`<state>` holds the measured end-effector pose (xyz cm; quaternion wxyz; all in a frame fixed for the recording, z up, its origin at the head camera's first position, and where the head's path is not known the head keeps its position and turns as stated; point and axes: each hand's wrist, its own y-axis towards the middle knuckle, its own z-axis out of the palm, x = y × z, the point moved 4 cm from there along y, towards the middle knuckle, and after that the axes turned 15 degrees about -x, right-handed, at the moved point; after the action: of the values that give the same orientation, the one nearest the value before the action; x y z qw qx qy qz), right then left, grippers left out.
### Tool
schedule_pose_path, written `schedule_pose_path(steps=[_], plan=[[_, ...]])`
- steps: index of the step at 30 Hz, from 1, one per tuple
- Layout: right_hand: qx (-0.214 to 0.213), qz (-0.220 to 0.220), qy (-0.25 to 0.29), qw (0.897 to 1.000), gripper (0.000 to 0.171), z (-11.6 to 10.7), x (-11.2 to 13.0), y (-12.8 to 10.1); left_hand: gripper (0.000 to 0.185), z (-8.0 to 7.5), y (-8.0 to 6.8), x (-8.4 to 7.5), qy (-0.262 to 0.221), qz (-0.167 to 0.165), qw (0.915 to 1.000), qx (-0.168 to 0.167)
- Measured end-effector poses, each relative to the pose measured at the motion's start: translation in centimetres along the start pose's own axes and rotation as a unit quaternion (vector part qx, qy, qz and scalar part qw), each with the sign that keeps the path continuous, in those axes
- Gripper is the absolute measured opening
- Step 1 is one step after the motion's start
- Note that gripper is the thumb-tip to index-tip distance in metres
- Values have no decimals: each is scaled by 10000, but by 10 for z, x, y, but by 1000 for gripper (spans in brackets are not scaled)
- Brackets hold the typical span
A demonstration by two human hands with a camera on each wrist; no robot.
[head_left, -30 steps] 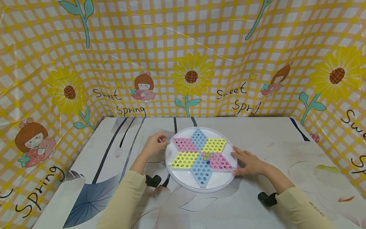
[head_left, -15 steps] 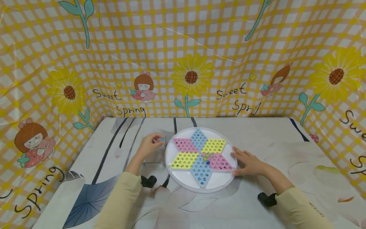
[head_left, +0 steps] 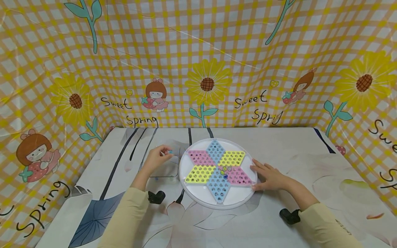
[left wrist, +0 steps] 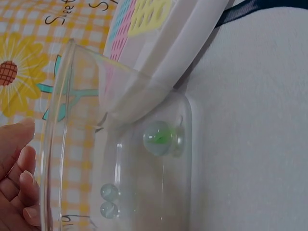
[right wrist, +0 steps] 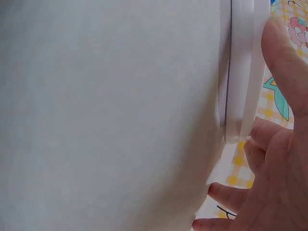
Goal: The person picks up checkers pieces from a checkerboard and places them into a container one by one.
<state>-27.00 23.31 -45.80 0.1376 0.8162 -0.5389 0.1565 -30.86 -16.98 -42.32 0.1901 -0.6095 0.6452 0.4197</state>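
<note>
In the head view my left hand pinches a small blue marble at its fingertips, over a clear plastic box. In the left wrist view the hand is beyond the box wall, and its marble is hidden. Through the wall I see a green-streaked marble and two pale marbles. To the right is a round white Chinese checkers board with a pink, yellow and blue star. My right hand rests at its right rim, thumb against the edge and fingers loosely spread.
Several loose marbles sit near the star's centre. The white table has a printed floral cover, and a yellow checked cloth hangs behind and at both sides. A black wrist camera sits below the left forearm.
My left hand has moved left from the board's left edge to over the clear box, carrying the blue marble. My right hand has stayed at the board's rim.
</note>
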Motion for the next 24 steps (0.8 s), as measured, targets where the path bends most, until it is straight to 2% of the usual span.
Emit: schedule_pose_path(steps=[17, 24], plan=[[-11, -52, -2, 10000, 90, -1, 1, -1, 20, -11, -3, 1, 58, -120, 9999, -83], [-23, -29, -14, 10000, 90, 0, -1, 0, 22, -5, -1, -1, 68, 11, 10000, 20]])
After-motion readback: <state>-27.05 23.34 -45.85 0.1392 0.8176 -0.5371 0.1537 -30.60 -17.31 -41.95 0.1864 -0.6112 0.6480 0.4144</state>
